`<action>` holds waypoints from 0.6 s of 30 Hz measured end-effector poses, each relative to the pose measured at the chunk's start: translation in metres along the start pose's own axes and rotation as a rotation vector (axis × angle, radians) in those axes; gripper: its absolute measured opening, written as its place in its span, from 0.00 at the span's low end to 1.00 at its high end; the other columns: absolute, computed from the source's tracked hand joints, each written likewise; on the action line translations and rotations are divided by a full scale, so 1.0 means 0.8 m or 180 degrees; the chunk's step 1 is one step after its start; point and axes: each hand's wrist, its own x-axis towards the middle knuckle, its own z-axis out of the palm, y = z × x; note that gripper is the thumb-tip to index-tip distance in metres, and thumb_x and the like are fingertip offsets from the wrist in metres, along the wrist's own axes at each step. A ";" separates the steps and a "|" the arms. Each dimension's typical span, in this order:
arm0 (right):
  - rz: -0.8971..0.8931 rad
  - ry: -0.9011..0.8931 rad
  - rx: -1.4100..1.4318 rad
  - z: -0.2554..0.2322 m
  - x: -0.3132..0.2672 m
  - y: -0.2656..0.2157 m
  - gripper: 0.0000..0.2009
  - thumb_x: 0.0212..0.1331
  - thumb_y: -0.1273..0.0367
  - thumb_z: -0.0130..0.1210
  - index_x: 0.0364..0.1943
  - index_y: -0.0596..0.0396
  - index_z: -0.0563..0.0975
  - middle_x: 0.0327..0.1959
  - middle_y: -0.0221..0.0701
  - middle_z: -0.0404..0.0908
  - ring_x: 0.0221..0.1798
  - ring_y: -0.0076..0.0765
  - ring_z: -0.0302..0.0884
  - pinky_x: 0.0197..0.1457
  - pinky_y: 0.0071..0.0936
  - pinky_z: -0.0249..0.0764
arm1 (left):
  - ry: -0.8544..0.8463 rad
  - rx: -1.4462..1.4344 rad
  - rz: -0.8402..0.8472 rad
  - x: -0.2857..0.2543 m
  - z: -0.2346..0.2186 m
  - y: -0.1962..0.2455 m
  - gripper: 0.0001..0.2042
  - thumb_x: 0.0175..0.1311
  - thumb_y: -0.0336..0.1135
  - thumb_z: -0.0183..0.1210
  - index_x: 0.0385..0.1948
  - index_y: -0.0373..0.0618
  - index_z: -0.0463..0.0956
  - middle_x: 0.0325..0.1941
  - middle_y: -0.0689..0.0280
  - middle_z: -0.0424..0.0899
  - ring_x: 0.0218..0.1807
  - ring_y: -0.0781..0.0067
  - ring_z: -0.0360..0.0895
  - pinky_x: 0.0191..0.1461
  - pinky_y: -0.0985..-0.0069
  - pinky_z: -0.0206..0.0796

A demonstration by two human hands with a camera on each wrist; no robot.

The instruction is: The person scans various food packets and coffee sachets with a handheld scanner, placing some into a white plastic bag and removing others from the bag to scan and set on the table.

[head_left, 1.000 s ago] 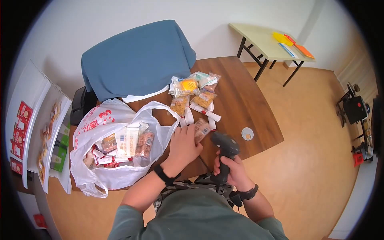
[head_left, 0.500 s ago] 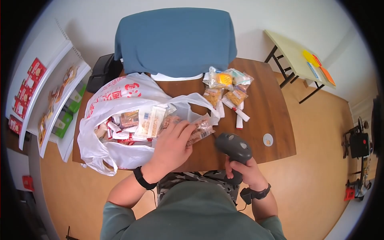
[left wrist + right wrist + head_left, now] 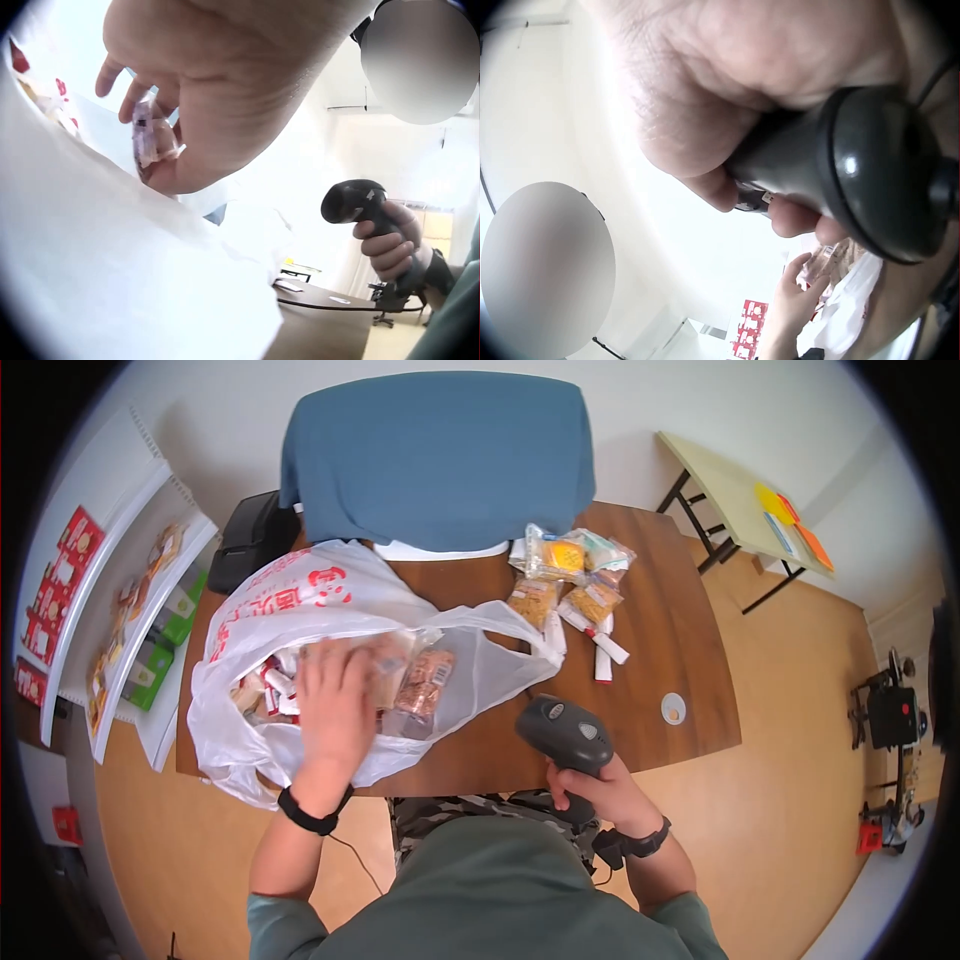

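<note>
My left hand [image 3: 338, 710] is over the mouth of a white plastic bag [image 3: 240, 750] full of packets. In the left wrist view, the left hand [image 3: 217, 97] pinches a clear packet [image 3: 154, 139] between thumb and fingers. A packet of pinkish pieces [image 3: 428, 678] lies at the bag's right side. My right hand [image 3: 610, 792] grips the handle of a dark barcode scanner [image 3: 562, 732] right of the bag, its head pointing up and left. Up close, the right hand [image 3: 757, 60] wraps around the scanner's handle [image 3: 795, 161].
Several packets [image 3: 555, 557] and white-and-red sticks [image 3: 608, 650] lie on the brown table [image 3: 670, 610]. Behind stands something under a blue cloth [image 3: 440, 460], beside a black device [image 3: 255, 540]. White shelves [image 3: 135, 600] hold goods at left; a round white sticker [image 3: 673, 708] is at right.
The left hand has taken a packet from the table beside the scanner and moved left with it over the bag. The right hand still grips the scanner; the head view has shifted.
</note>
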 end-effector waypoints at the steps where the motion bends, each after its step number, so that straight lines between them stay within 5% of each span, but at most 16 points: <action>1: -0.0133 -0.0008 0.0077 -0.004 -0.001 0.003 0.14 0.66 0.71 0.56 0.53 0.59 0.72 0.30 0.32 0.78 0.29 0.28 0.76 0.35 0.27 0.73 | 0.0120 0.0296 -0.0046 0.001 -0.005 0.005 0.23 0.51 0.25 0.62 0.53 0.44 0.74 0.58 0.57 0.76 0.61 0.49 0.71 0.64 0.53 0.64; 3: -0.0289 0.0013 0.0154 -0.010 -0.002 0.011 0.15 0.67 0.69 0.56 0.54 0.58 0.71 0.31 0.33 0.78 0.29 0.29 0.76 0.35 0.28 0.74 | 0.0250 0.0576 -0.0060 0.001 -0.010 0.016 0.22 0.51 0.25 0.63 0.52 0.44 0.75 0.57 0.56 0.76 0.62 0.49 0.70 0.64 0.52 0.64; 5: -0.0555 0.0496 0.0802 -0.016 -0.006 0.025 0.17 0.66 0.64 0.58 0.53 0.56 0.69 0.30 0.33 0.75 0.27 0.31 0.75 0.34 0.31 0.74 | 0.0122 -0.0602 0.0324 -0.003 -0.010 0.036 0.18 0.51 0.25 0.63 0.47 0.43 0.77 0.54 0.57 0.76 0.58 0.49 0.72 0.60 0.53 0.65; 10: -0.0869 0.0947 0.2009 -0.045 -0.012 0.051 0.19 0.67 0.59 0.56 0.54 0.54 0.68 0.32 0.33 0.73 0.30 0.33 0.73 0.39 0.36 0.73 | -0.0718 -0.1774 0.1150 -0.015 0.005 0.097 0.14 0.48 0.23 0.62 0.40 0.42 0.79 0.36 0.63 0.80 0.37 0.57 0.76 0.41 0.61 0.71; 13: -0.0910 0.1269 0.2322 -0.050 -0.021 0.048 0.17 0.67 0.57 0.54 0.53 0.49 0.68 0.32 0.29 0.70 0.31 0.29 0.68 0.39 0.34 0.70 | -0.0632 -0.2024 0.1260 0.000 0.031 0.137 0.13 0.49 0.22 0.62 0.38 0.43 0.79 0.32 0.65 0.79 0.35 0.60 0.76 0.37 0.64 0.71; 18: -0.1033 0.1374 0.2738 -0.066 -0.035 0.054 0.16 0.67 0.59 0.55 0.53 0.49 0.69 0.32 0.31 0.71 0.33 0.32 0.70 0.41 0.36 0.72 | -0.0849 -0.2038 0.1514 0.034 0.071 0.184 0.15 0.53 0.24 0.61 0.44 0.43 0.78 0.45 0.64 0.79 0.44 0.61 0.76 0.45 0.64 0.72</action>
